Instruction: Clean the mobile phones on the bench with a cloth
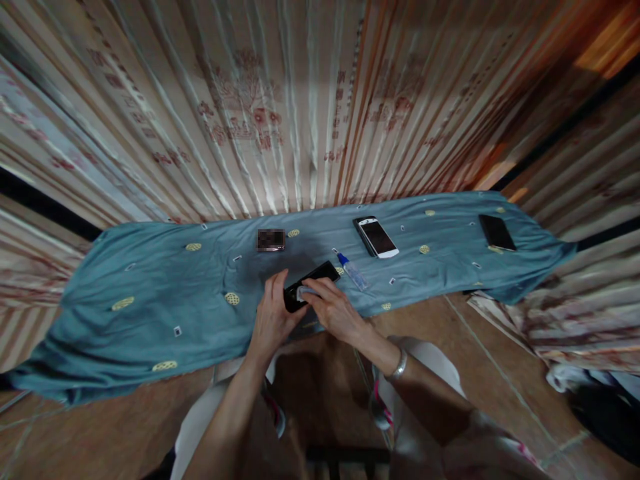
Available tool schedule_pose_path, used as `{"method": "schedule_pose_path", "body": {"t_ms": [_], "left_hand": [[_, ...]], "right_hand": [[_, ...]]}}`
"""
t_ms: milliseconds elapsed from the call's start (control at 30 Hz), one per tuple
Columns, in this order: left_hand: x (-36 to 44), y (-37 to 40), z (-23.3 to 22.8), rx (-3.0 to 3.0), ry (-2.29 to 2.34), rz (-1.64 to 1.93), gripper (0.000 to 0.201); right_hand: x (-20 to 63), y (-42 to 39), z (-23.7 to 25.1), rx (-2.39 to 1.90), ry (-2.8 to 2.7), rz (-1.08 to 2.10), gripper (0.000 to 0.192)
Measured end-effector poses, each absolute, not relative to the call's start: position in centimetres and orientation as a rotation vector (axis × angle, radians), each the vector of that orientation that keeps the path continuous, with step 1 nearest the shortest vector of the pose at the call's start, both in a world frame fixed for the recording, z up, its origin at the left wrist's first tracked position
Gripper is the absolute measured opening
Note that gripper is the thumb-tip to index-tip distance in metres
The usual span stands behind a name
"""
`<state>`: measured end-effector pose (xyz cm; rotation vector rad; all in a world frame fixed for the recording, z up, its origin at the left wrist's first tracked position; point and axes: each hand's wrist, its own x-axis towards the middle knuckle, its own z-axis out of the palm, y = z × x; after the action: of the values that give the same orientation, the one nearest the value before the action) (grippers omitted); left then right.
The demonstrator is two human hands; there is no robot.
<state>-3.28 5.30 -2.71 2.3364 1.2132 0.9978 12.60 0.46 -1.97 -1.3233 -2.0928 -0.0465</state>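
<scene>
A black phone [314,279] lies at the near edge of a table covered with a blue-green cloth [150,293]. My left hand [274,313] grips the phone's near end. My right hand [333,307] presses a small pale cloth pad [306,292] onto the phone's screen. A small clear spray bottle with a blue cap [353,270] lies just right of the phone.
A white phone on a dark one [377,237] lies further back, a black phone [496,231] at the far right, and a small dark object [271,239] at the back centre. Patterned curtains [300,107] hang behind the table. My knees [430,360] sit below the edge.
</scene>
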Motion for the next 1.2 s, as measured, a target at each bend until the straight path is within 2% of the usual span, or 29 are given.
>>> {"method": "schedule_pose_path", "body": {"t_ms": [300, 667, 1000, 1200], "left_hand": [[-3.4, 5.5, -2.8, 2.367, 1.219, 1.026, 0.073], [-3.4, 5.3, -2.8, 2.362, 1.214, 0.998, 0.071], [-3.7, 5.6, -2.8, 2.355, 1.237, 1.04, 0.065], [-3.8, 6.3, -3.0, 1.946, 1.261, 1.162, 0.056]], "right_hand": [[14.0, 0.8, -1.4, -1.354, -1.868, 0.016, 0.036], [12.0, 0.4, -2.4, -1.382, -2.08, -0.043, 0.038], [12.5, 0.2, -1.7, -1.373, -2.056, 0.05, 0.03], [13.6, 0.2, -0.9, -1.353, -1.865, 0.07, 0.034]]}}
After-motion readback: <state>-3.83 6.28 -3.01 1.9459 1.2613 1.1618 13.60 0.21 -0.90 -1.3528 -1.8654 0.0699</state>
